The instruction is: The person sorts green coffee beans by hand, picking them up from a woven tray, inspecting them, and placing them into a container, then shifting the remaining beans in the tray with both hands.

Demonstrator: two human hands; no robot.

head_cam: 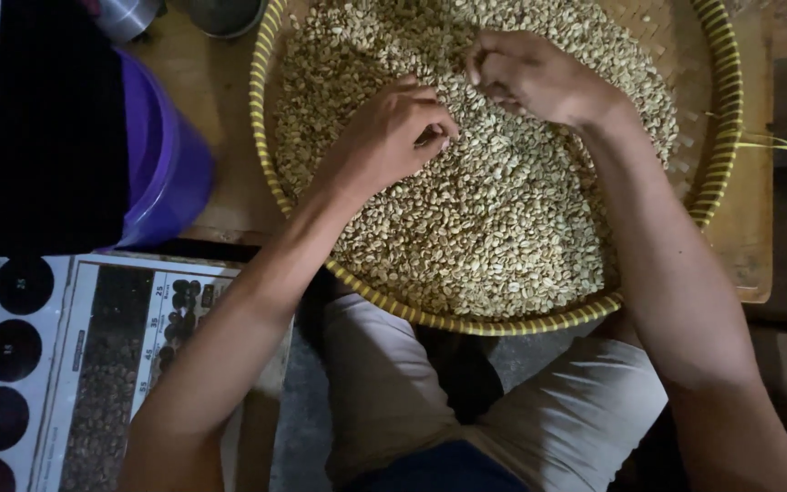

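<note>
A round woven tray (720, 137) with a yellow-and-dark striped rim holds a thick layer of pale green coffee beans (494, 219). My left hand (389, 137) rests on the beans at the tray's left middle, fingers curled and pinched together on a few beans. My right hand (530, 77) lies on the beans at the upper middle, fingers also bent and pinching into the pile. Both forearms reach in from below.
A purple bucket (170, 164) stands left of the tray on a wooden table (216, 91). A printed chart (93, 364) with dark circles and bean pictures lies at the lower left. Metal containers (225, 14) sit at the top edge. My knees in light trousers (384, 383) are below.
</note>
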